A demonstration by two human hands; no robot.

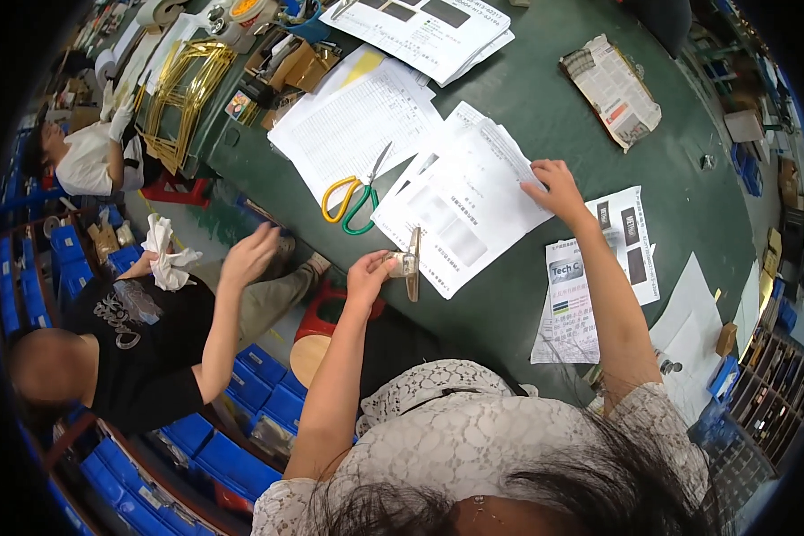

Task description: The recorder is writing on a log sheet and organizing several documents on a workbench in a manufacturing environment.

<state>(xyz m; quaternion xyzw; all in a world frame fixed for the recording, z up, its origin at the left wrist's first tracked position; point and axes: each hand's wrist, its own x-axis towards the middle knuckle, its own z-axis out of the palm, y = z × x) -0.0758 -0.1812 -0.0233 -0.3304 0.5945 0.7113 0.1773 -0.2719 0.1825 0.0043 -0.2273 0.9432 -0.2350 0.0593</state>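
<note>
My left hand (369, 280) is closed on a small T-shaped piece (411, 264), shiny and metal-looking, with a long narrow bar across its end. It is held over the lower left edge of a stack of printed sheets (473, 192). At the stack's right edge, my right hand (556, 189) touches the paper with thumb and fingers apart. Scissors (357, 198) with one yellow and one green handle lie to the left, across the stack and a sheet with a printed table (353, 125). My fingers hide part of the metal piece.
A green table (527, 80) carries folded newspaper (612, 89), more papers (429, 31) and a printed slip (567, 308). Yellow metal frames (183, 98) stand far left. At left, a person in a black T-shirt (143, 313) holds a white cloth (165, 255); blue bins (241, 464) are nearby.
</note>
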